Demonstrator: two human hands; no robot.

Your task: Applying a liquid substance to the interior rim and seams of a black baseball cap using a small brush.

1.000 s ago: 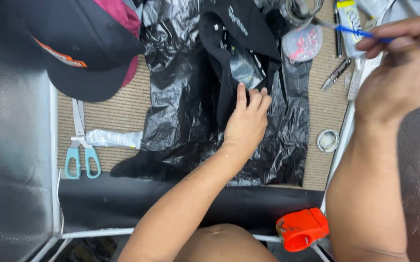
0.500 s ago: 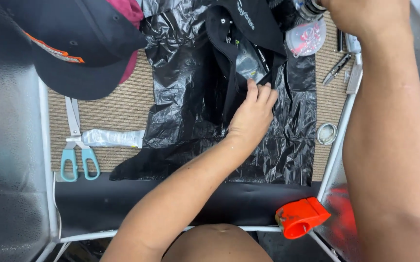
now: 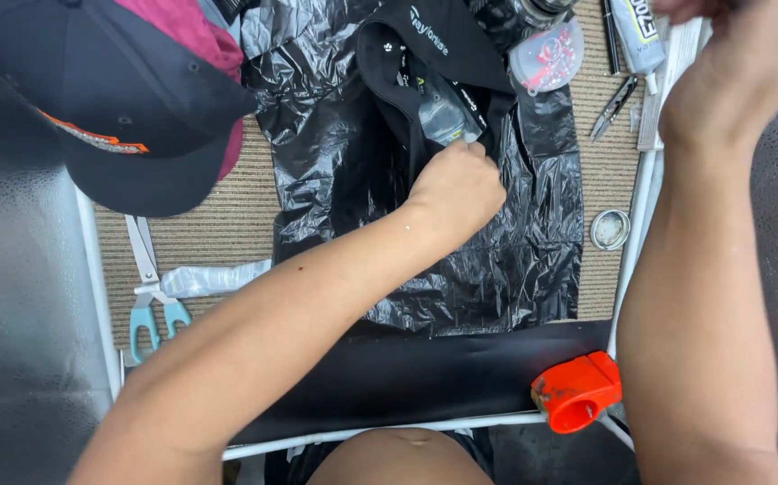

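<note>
My left hand (image 3: 459, 187) lies on a black cap (image 3: 425, 54) that is spread over a crinkled black plastic sheet (image 3: 505, 269). Its fingers are curled, and thumb and fingertips pinch the lower edge of a clear plastic piece (image 3: 443, 115) on the cap. My right hand (image 3: 748, 63) is raised at the top right, near a glue tube (image 3: 636, 27). Its fingers are cut off by the frame edge, so anything it holds is hidden.
A dark cap with orange trim (image 3: 128, 108) sits top left. Teal-handled scissors (image 3: 151, 292) and a clear wrapped roll (image 3: 214, 278) lie on the woven mat (image 3: 227, 224). A round clear lid (image 3: 546, 54), small snips (image 3: 613, 108), a metal ring lid (image 3: 610, 229) and an orange clamp (image 3: 577, 391) are on the right.
My left hand's fingers curled from flat into a pinch on the clear plastic. My right hand, which held a thin blue tool a second ago, moved up toward the top right edge.
</note>
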